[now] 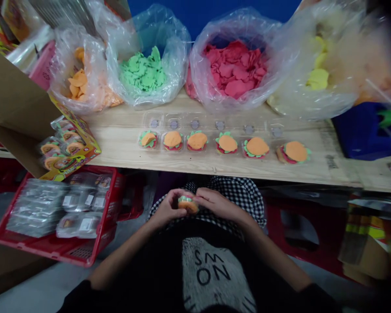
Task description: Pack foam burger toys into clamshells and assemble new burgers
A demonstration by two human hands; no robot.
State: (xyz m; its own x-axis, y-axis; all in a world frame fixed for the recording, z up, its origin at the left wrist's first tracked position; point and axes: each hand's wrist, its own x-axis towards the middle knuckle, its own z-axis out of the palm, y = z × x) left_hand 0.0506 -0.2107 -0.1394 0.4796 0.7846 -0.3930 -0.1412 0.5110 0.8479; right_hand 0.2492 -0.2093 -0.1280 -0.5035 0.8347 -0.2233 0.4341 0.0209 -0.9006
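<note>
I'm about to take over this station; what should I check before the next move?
1. Small burger gripped in the left hand: ok, left hand holds small burger.
2. Right hand's grip on it: cannot tell, fingers blurred.
3. Orange tops on all six burgers in the row: ok.
4. Clear lids closed: not ok, folded open behind.
5. Green pieces stocked: ok, bag open.

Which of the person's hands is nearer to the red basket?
Left. The left hand, curled around a toy burger, is to the right of the red basket; the right hand is farther right, its fingers at the burger's other side.
</note>
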